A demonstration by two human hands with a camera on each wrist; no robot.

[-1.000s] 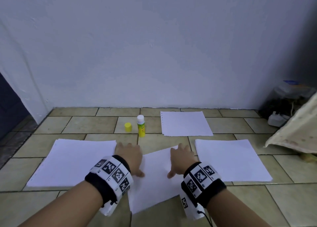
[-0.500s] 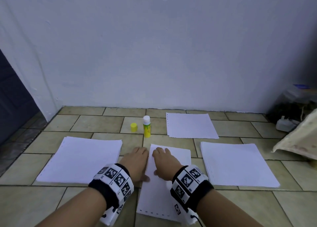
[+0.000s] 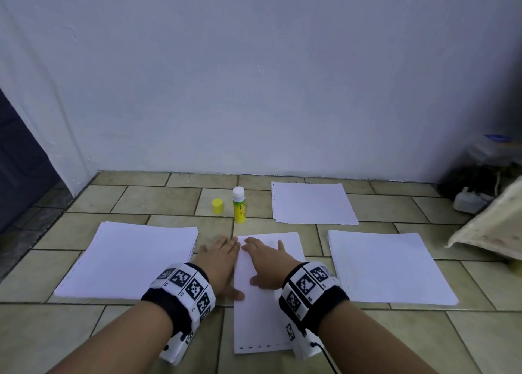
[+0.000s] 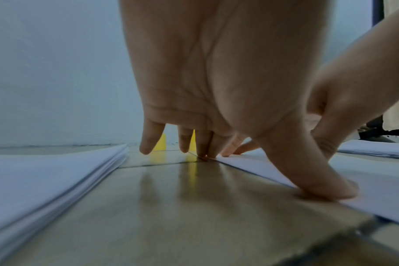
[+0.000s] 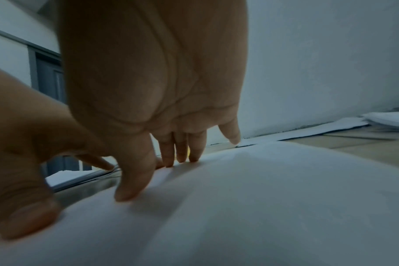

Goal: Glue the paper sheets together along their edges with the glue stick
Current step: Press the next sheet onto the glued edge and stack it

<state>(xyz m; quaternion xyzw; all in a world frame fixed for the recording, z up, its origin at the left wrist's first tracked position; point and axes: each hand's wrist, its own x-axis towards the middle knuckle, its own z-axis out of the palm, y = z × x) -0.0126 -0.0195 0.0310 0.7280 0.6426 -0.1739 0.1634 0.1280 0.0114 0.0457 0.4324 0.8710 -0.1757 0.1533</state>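
Fingers (image 3: 226, 243) of both hands flat, unclenched, pressing center sheet (image 3: 268, 311) on floor; glue stick (image 3: 239, 207) uncapped, untouched; gluing seemingly not started.

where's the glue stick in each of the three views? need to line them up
Head: glue stick stands upright, uncapped, beyond the hands, right of its yellow cap.
Left wrist: only a yellow sliver shows between the fingers.
Right wrist: a faint yellow glimpse between the fingertips, too small to be sure.
Shared landmark: the middle sheet both hands press on.
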